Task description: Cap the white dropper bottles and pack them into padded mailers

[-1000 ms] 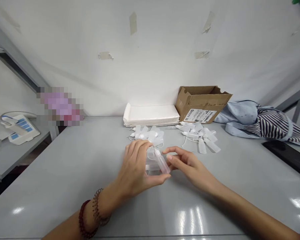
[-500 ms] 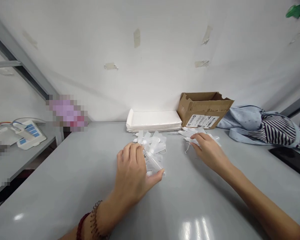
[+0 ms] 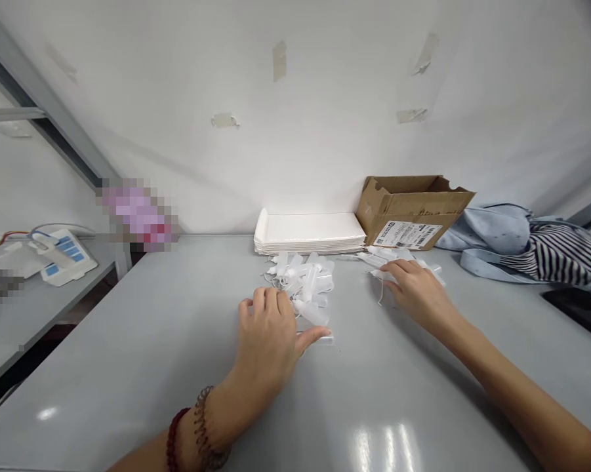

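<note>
My left hand [image 3: 268,341] is at the near side of a loose pile of small translucent plastic bottles [image 3: 311,282] with white nozzles and thin strings. Its fingers are bent and its thumb is stretched out to the right, apart from them. One clear bottle [image 3: 327,339] lies partly behind that thumb. My right hand [image 3: 416,288] curls over a smaller group of the same bottles [image 3: 376,257] in front of the cardboard box. Fingers and thumb are around a bottle whose nozzle [image 3: 376,273] and string stick out leftward; the palm hides the rest.
A stack of white padded envelopes [image 3: 309,231] lies against the wall, beside an open cardboard box [image 3: 418,213]. Farther right are a light blue cloth bag [image 3: 496,229] and a black phone-like slab [image 3: 578,314]. A side shelf at left holds a white-and-blue device [image 3: 69,255].
The bottle that slanted between my left fingers and thumb is now out of that gap; one lies flat behind the thumb. My right hand stays at its group. The view has shifted slightly.
</note>
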`<state>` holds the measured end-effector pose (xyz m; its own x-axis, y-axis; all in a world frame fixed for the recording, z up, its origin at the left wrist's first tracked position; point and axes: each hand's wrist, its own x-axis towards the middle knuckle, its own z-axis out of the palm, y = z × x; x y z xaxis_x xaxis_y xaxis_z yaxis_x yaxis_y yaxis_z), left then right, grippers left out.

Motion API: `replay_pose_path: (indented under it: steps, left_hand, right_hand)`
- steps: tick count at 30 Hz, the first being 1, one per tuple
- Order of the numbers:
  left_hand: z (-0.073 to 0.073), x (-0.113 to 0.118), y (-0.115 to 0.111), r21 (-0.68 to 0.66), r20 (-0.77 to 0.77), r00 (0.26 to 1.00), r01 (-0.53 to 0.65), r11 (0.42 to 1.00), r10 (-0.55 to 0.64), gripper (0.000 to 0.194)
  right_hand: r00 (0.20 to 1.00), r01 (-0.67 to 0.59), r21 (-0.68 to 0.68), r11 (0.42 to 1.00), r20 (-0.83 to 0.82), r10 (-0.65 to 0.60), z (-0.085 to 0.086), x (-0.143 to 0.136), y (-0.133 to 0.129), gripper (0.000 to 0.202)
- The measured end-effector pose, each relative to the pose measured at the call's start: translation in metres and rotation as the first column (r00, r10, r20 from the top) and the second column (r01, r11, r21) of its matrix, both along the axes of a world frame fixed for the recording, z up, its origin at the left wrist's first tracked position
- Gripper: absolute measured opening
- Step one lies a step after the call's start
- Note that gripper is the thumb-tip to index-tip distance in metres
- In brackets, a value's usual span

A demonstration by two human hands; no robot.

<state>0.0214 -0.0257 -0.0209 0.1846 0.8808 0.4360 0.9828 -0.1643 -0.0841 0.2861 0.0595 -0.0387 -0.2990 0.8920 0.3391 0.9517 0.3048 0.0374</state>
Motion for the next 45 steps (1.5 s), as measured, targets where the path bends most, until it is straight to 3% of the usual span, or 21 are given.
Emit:
replay_pose_path:
  steps: [8,14,18,22,26,30,32,36,39,45]
  left_hand:
    - [0.008,-0.008,0.006,0.012,-0.016,1.000,0.003,1.000,-0.003,0.074]
    - [0.010,-0.010,0.007,-0.027,0.184,0.981,0.070,0.997,-0.063,0.057]
    - [0.010,-0.007,0.004,0.002,0.396,0.899,0.201,0.980,-0.186,0.036]
    - [0.012,-0.001,-0.002,0.015,0.574,0.763,0.353,0.936,-0.297,0.033]
    - [0.018,0.003,-0.009,-0.128,0.794,0.584,0.431,0.893,-0.168,0.044]
    - [0.026,0.002,-0.010,-0.241,0.893,0.448,0.570,0.785,-0.051,0.036]
    - [0.029,0.000,-0.009,-0.288,0.911,0.410,0.571,0.769,0.036,0.031]
    - [0.030,-0.002,-0.006,-0.348,0.910,0.384,0.507,0.789,0.155,0.026]
    - [0.030,-0.002,-0.003,-0.359,0.912,0.361,0.468,0.807,0.196,0.022]
    - [0.033,-0.002,-0.001,-0.236,0.963,0.222,0.421,0.876,0.152,0.014]
  right_hand:
    - [1.000,-0.023,0.030,0.999,0.016,0.022,-0.001,-0.010,-0.008,0.029]
    - [0.997,-0.057,0.129,0.990,-0.047,0.064,-0.001,-0.015,-0.011,0.027]
    - [0.978,-0.128,0.223,0.966,-0.135,0.160,0.008,-0.023,-0.018,0.024]
    - [0.926,-0.229,0.315,0.921,-0.220,0.306,0.021,-0.042,-0.038,0.024]
    - [0.805,-0.353,0.426,0.833,-0.316,0.502,0.032,-0.061,-0.063,0.029]
    - [0.767,-0.378,0.449,0.809,-0.337,0.546,0.035,-0.069,-0.076,0.032]
    - [0.750,-0.358,0.418,0.835,-0.405,0.524,0.034,-0.069,-0.076,0.029]
    - [0.647,-0.299,0.156,0.941,-0.692,0.320,0.033,-0.068,-0.074,0.017]
    - [0.582,-0.305,0.038,0.951,-0.783,0.219,0.033,-0.067,-0.074,0.014]
    - [0.604,-0.399,0.083,0.913,-0.726,0.330,0.041,-0.068,-0.078,0.016]
